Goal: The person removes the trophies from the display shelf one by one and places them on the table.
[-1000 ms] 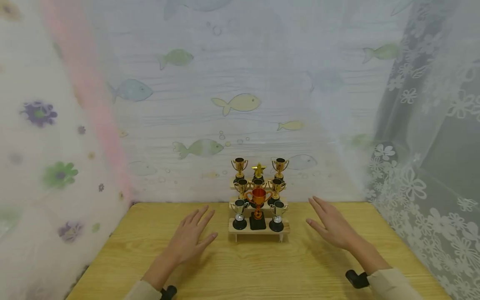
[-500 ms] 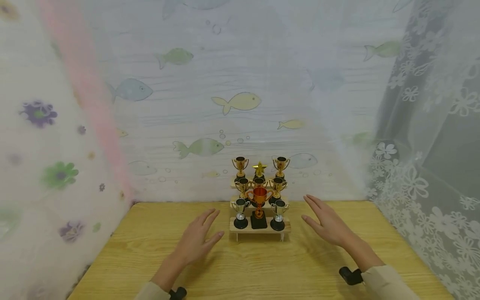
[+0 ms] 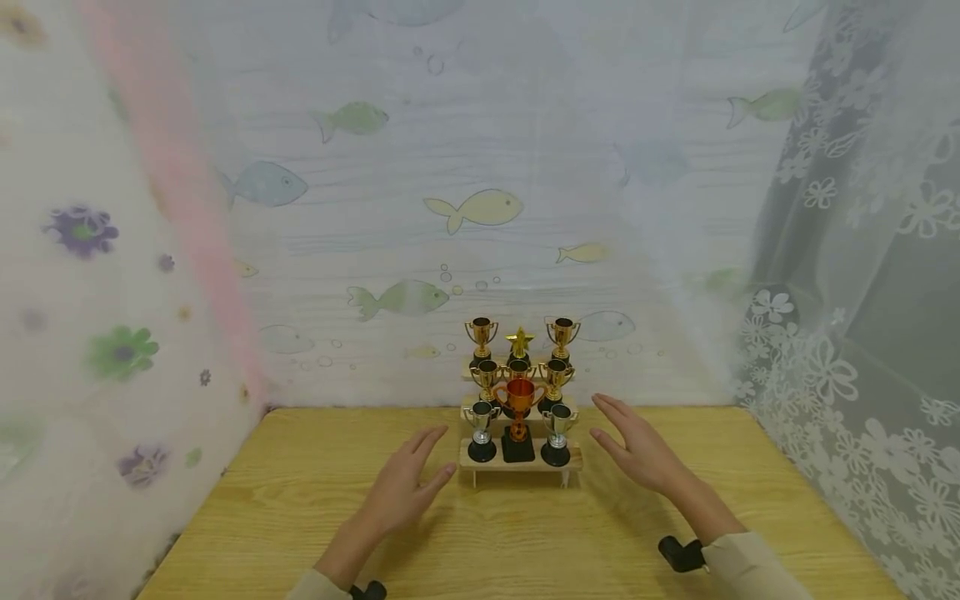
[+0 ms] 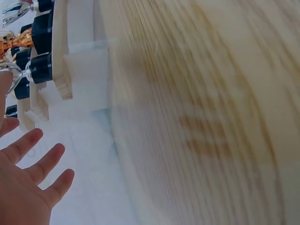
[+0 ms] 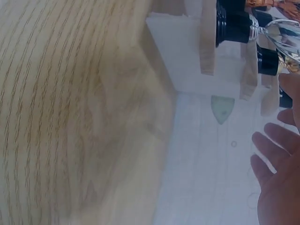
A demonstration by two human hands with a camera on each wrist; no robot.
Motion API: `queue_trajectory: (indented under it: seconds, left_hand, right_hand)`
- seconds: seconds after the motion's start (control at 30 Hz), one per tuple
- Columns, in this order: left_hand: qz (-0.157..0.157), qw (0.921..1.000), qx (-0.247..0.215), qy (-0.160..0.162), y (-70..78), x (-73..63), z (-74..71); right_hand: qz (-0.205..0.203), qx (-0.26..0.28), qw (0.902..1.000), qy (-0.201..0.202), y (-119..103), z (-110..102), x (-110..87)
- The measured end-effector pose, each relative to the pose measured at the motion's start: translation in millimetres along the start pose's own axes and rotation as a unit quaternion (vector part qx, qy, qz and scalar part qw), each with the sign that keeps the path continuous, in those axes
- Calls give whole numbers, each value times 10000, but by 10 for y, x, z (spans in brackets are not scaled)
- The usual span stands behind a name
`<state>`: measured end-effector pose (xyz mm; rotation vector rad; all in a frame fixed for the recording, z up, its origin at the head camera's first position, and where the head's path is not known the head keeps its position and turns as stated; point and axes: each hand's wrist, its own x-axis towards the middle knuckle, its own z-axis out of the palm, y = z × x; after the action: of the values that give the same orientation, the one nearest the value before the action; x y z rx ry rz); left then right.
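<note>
A small three-step wooden stand (image 3: 483,467) bears several little trophies. On its front step, an orange cup trophy (image 3: 519,398) on a square black base stands between a left silver trophy (image 3: 482,417) and a right silver trophy (image 3: 558,421). Gold cups (image 3: 555,375) fill the middle step; on the top one a gold star trophy (image 3: 520,340) has a gold cup at each side. Left of the stand my left hand (image 3: 405,483) hovers with fingers extended and thumb apart, holding nothing. My right hand (image 3: 641,446) mirrors it on the right, palm inward, fingers spread in the right wrist view.
The stand is on a light wood-grain table (image 3: 525,542), near its back edge. Behind hangs a pale curtain (image 3: 450,125) printed with fish. A flowered cloth (image 3: 75,333) borders the left side, and a white lace curtain (image 3: 832,375) the right.
Both hands have moved inward toward the stand, the left one rightward and the right one leftward. The trophies and stand have stayed in place.
</note>
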<state>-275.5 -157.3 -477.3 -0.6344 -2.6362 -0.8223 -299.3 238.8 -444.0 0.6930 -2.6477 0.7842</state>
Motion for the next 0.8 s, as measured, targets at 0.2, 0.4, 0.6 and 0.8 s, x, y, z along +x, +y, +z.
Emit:
queue_trajectory:
  seconds: [0.2,0.4,0.6,0.8]
  left_hand:
    - [-153,9995,-264,-24,30,-6,47]
    - [-334,9981,-514,-45,86,0,69]
    - [-345,9974,-630,-32,139,25,102]
    - [-384,9962,-783,45,180,45,146]
  right_hand:
    - [-74,218,9997,115,-11,84,29]
    - [-128,457,9988,145,-21,167,82]
    - [-169,492,9986,129,-20,230,140]
    - [-412,542,9973,266,-3,317,216]
